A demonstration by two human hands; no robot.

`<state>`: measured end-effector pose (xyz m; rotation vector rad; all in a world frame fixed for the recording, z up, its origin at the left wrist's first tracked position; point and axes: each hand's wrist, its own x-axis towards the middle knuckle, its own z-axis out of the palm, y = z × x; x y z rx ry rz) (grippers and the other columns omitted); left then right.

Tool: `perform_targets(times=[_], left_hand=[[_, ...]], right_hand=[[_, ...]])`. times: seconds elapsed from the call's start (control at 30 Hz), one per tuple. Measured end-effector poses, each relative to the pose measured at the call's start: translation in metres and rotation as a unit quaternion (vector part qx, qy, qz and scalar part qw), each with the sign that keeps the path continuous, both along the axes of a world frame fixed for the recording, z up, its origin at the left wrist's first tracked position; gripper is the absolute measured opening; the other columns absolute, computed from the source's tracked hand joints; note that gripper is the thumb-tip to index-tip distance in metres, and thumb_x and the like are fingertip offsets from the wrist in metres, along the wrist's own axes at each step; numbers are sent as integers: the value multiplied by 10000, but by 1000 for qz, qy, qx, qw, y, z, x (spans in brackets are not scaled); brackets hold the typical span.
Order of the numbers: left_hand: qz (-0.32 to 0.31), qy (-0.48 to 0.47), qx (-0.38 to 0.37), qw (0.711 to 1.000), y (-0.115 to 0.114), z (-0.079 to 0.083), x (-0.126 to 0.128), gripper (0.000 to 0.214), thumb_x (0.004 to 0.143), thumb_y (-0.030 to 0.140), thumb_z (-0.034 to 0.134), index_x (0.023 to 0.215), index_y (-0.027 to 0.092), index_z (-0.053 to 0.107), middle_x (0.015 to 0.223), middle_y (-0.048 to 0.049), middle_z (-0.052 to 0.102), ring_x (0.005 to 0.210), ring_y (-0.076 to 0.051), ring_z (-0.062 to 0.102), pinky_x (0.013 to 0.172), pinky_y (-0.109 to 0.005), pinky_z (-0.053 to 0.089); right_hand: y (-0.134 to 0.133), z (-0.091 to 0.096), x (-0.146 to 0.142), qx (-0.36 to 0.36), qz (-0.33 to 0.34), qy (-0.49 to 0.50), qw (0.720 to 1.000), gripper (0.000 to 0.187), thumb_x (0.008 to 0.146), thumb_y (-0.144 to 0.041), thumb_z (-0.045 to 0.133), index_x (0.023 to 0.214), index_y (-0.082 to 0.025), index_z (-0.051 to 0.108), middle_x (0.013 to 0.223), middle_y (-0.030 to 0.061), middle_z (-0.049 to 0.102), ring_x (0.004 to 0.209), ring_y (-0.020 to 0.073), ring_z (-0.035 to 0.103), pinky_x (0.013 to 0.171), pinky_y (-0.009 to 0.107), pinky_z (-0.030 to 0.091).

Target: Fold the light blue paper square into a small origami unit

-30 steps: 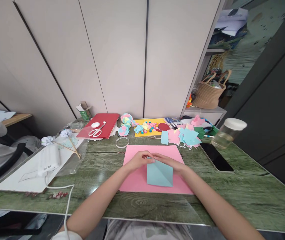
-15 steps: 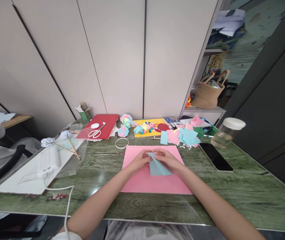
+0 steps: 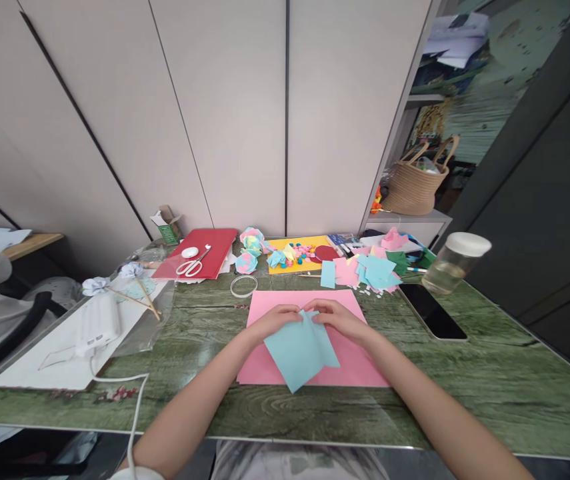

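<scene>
A light blue sheet of paper (image 3: 299, 353) hangs between my two hands, its lower part spread wide and its top edge pinched and creased. My left hand (image 3: 279, 321) grips it at the upper left, fingers pressed together. At the upper right my right hand (image 3: 339, 319) pinches the same sheet near the crease. Both hands are over a pink sheet (image 3: 357, 367) lying flat on the table. The fingertips behind the blue paper are partly hidden.
Beyond the pink sheet lie a yellow sheet (image 3: 275, 269) with small pompoms, paper flower balls (image 3: 247, 262) and loose coloured papers (image 3: 379, 272). Scissors (image 3: 191, 267) rest on a red folder (image 3: 215, 243). A phone (image 3: 432, 313) and lidded jar (image 3: 457, 263) stand right; a power bank (image 3: 99, 323) lies left.
The blue paper, folded narrow before, has opened out and swung to the left, showing a wider face. My hands have moved slightly apart.
</scene>
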<state>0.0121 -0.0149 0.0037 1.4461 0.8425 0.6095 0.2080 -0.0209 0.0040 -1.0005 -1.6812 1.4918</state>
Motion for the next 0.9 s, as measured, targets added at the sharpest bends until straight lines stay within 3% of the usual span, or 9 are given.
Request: perform_targets(times=[0.23, 0.6, 0.77, 0.9], left_hand=[[-53, 56, 63, 995, 2, 3, -4, 307, 681, 443, 547, 608, 145, 534, 559, 34, 396, 546, -93, 332, 519, -210, 253], [-118, 102, 109, 982, -5, 12, -3, 316, 712, 440, 512, 581, 153, 502, 536, 37, 343, 519, -91, 294, 488, -211, 219], [-79, 99, 130, 983, -2, 8, -2, 317, 716, 446, 503, 606, 150, 522, 547, 35, 377, 534, -94, 327, 502, -206, 256], [11, 91, 164, 982, 2, 2, -1, 323, 747, 436, 456, 618, 145, 511, 576, 22, 400, 564, -105, 361, 518, -210, 278]], right_hand=[[-1, 2, -1, 22, 34, -30, 999, 197, 692, -318, 570, 822, -177, 616, 727, 1, 551, 663, 127, 459, 620, 253, 343], [-5, 2, -7, 32, 78, -47, 995, 212, 696, -373, 580, 737, -164, 581, 691, 1, 537, 659, 127, 466, 623, 249, 365], [-5, 3, -6, 56, 53, -50, 996, 225, 707, -385, 569, 791, -176, 575, 775, 19, 563, 749, 154, 502, 692, 274, 391], [-3, 3, -6, 91, -14, -53, 994, 260, 747, -404, 512, 895, -193, 547, 921, 47, 561, 875, 181, 503, 760, 299, 384]])
